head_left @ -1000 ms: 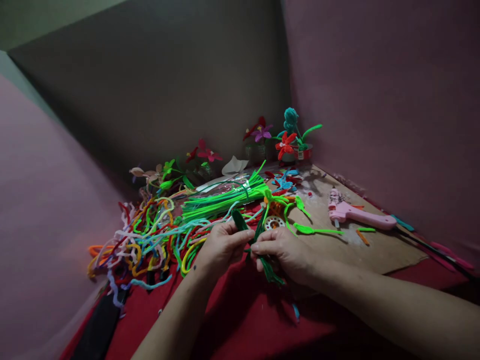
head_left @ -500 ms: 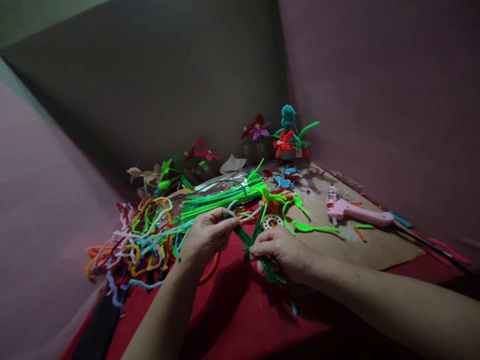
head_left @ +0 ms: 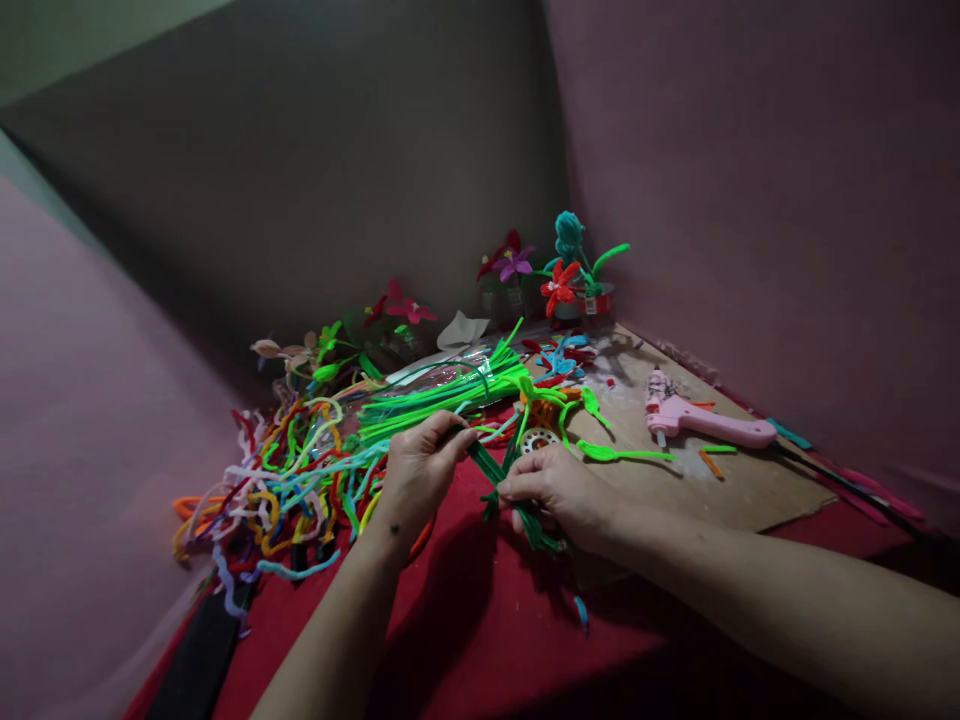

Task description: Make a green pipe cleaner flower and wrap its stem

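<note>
Between my hands is a bunch of dark green pipe cleaners (head_left: pixel 489 466), tied or twisted round near its middle. My left hand (head_left: pixel 426 462) pinches its upper left end between thumb and fingers. Closed round the middle and lower part is my right hand (head_left: pixel 559 495), with the bent ends sticking out below its fingers. Just behind the right hand lies a round white bobbin-like disc with holes (head_left: pixel 538 438), partly covered. A thick bundle of bright green pipe cleaners (head_left: pixel 442 398) rests on clear plastic beyond my hands.
Tangled multicoloured pipe cleaners (head_left: pixel 300 490) cover the left side. A pink glue gun (head_left: pixel 705 420) lies on brown cardboard (head_left: pixel 765 490), near green leaf-shaped pieces (head_left: pixel 600 452). Pipe-cleaner flowers (head_left: pixel 561 285) stand at the back. A black object (head_left: pixel 199 650) sits at the left edge of the red cloth (head_left: pixel 450 640).
The view has shifted slightly, so the table things appear a little further left. Both hands keep their grip on the dark green bunch, with hardly any movement.
</note>
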{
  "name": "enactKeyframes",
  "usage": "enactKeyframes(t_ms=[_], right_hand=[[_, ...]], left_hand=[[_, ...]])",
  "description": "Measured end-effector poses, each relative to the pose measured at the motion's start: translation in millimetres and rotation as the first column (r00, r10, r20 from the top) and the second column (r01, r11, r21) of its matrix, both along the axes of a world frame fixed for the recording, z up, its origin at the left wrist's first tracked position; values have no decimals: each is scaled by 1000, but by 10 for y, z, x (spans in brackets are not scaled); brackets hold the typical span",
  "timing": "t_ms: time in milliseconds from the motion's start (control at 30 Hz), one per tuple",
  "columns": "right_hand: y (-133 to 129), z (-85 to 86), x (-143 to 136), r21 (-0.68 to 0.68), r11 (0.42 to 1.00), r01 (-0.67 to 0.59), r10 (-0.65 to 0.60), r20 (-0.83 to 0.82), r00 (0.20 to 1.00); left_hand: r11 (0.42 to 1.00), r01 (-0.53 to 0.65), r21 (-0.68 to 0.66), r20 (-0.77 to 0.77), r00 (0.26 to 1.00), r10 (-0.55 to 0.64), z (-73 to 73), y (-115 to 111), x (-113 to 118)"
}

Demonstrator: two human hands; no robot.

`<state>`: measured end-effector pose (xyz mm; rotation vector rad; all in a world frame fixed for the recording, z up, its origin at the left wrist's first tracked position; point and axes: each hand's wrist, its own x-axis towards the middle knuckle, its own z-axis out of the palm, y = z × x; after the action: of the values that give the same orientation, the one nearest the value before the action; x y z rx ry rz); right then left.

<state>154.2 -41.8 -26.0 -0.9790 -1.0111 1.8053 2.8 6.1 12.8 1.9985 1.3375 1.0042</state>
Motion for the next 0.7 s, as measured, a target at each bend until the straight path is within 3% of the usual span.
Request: enactKeyframes(t_ms=[100, 233, 467, 700], right_hand=[[-4, -14, 0, 3, 1000, 2, -2, 6, 1000], [-4, -16, -8, 8, 1000, -1, 1, 28, 1000], [-3, -17, -15, 21, 999, 28, -31, 112, 993], [-11, -25, -13, 24, 999, 24, -27, 115, 993]], left_hand=[[999, -36, 8, -15, 999, 37, -23, 7, 10], [995, -61, -77, 63, 996, 66, -39, 13, -9], [951, 80, -300, 284, 959, 9, 19, -28, -34], [958, 86, -273, 358, 934, 18, 34, -60, -28]])
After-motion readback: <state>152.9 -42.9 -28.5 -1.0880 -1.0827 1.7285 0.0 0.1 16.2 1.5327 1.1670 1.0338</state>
